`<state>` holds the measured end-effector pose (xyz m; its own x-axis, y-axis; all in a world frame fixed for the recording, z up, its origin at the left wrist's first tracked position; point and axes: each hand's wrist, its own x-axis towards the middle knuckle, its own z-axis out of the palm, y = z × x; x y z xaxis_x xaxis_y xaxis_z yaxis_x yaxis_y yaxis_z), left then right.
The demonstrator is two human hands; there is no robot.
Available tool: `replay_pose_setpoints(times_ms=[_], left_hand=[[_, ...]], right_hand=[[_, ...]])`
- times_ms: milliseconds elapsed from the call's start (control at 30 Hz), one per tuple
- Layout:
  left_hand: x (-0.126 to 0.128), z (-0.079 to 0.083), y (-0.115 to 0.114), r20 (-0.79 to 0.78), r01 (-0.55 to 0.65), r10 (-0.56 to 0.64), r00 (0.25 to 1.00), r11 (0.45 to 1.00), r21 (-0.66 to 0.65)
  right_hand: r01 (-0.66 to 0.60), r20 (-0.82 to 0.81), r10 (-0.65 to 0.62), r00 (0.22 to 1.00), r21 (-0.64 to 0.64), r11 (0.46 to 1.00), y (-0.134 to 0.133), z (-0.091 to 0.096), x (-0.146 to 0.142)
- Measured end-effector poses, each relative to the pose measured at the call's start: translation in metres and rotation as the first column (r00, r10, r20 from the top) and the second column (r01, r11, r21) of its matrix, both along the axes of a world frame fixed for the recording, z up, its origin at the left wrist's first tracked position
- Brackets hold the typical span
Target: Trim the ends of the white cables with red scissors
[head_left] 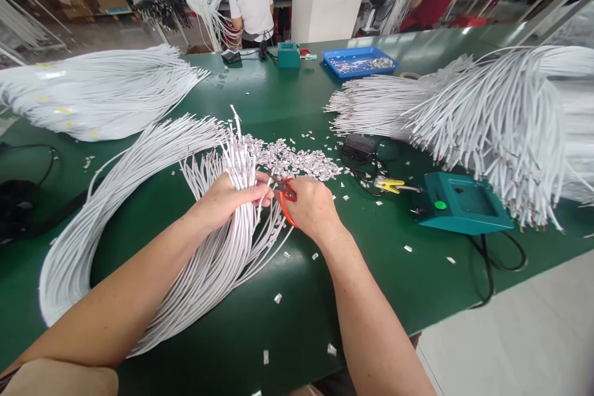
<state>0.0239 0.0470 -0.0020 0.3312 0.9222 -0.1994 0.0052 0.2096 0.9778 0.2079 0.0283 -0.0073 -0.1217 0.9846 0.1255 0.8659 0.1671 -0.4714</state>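
My left hand [227, 195] is wrapped round a thick bundle of white cables [239, 229], whose cut ends point up above the fist. In my right hand [313, 207] is a pair of cutters with orange-red handles [288, 213]; their dark jaws lie close to the left fingertips, at the bundle's right side. Whether the jaws touch a cable I cannot tell. Just behind the hands spreads a heap of small silvery-white pieces [297, 159]. More white cables [69, 253] curve in a big loop on the left of the table.
Large cable bundles lie at the back left [93, 90] and right [501, 111]. A teal device [464, 204] with a yellow clip [390, 185] sits at right on the green table [371, 322]. Behind are a blue tray [362, 51], another teal box [288, 55] and several people.
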Motion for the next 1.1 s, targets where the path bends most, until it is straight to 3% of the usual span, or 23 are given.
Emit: replay_pose_setpoints(times_ms=[233, 367, 433, 500, 600, 733, 833, 933, 1100], left_hand=[[-0.003, -0.003, 0.006, 0.094, 0.09, -0.082, 0.992, 0.993, -0.081], [-0.003, 0.001, 0.005, 0.083, 0.087, -0.078, 0.994, 0.99, -0.111], [-0.002, 0.004, 0.004, 0.072, 0.088, -0.08, 0.994, 0.989, -0.117], [0.0, 0.007, 0.003, 0.095, 0.123, -0.113, 0.989, 0.986, -0.112], [0.003, 0.006, 0.002, 0.166, 0.215, -0.198, 0.966, 0.972, -0.093], [0.003, -0.002, 0.002, 0.25, 0.313, -0.277, 0.928, 0.942, -0.118], [0.001, -0.007, 0.003, 0.296, 0.34, -0.297, 0.908, 0.934, -0.106], [0.001, -0.006, 0.002, 0.271, 0.298, -0.26, 0.927, 0.948, -0.109], [0.004, -0.001, 0.0, 0.172, 0.091, -0.064, 0.983, 0.984, -0.155]], right_hand=[[-0.039, -0.081, 0.035, 0.996, -0.042, 0.998, 0.002, 0.002, 0.005], [-0.102, -0.361, 0.044, 0.932, -0.142, 0.985, 0.006, 0.002, 0.015], [-0.139, -0.611, 0.003, 0.791, -0.175, 0.975, 0.008, 0.003, 0.017], [-0.195, -0.818, -0.017, 0.574, -0.157, 0.968, 0.009, 0.004, 0.017], [-0.312, -0.953, 0.007, 0.304, -0.093, 0.945, 0.008, 0.004, 0.012], [-0.43, -0.991, 0.049, 0.124, -0.009, 0.903, 0.01, -0.001, 0.007], [-0.432, -0.995, 0.017, 0.098, -0.027, 0.901, 0.012, -0.006, 0.005], [-0.376, -0.991, -0.024, 0.133, -0.073, 0.924, 0.013, -0.005, 0.003], [-0.259, -0.96, 0.013, 0.279, -0.062, 0.964, 0.005, 0.005, 0.001]])
